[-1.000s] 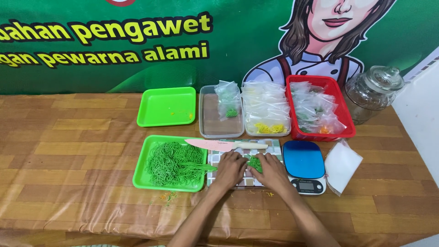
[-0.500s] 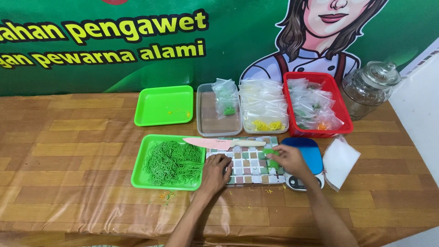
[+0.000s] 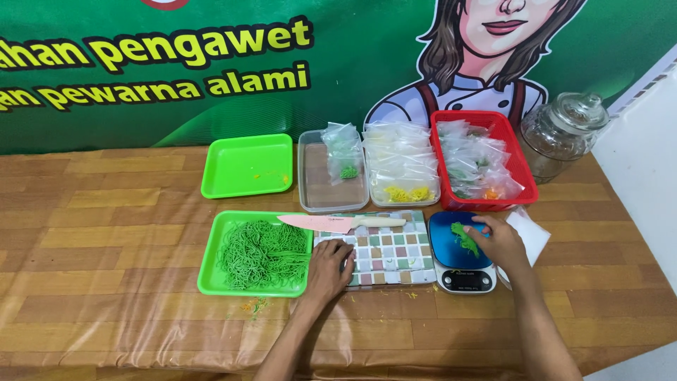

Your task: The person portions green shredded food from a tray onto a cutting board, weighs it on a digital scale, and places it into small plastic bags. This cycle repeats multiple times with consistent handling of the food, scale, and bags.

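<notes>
My left hand [image 3: 329,269] rests palm down on the left end of a checkered cutting board [image 3: 388,254], beside a green tray [image 3: 211,271] full of green noodles [image 3: 264,254]. My right hand [image 3: 498,242] sits over the blue top of a small kitchen scale [image 3: 462,271], fingers touching a small clump of green noodles [image 3: 464,238] lying on it. A pink-bladed knife [image 3: 342,223] with a pale handle lies across the tray's corner and the board's far edge.
Behind are an empty green tray [image 3: 247,166], a clear box [image 3: 331,190] with one bag, a clear box of plastic bags [image 3: 400,164], a red basket [image 3: 522,187] of bags and a lidded glass jar [image 3: 560,134]. White paper [image 3: 532,233] lies right of the scale.
My right hand moved from the cutting board rightwards to the scale, carrying a clump of green noodles that now lies on it. My left hand stayed on the board's left end.
</notes>
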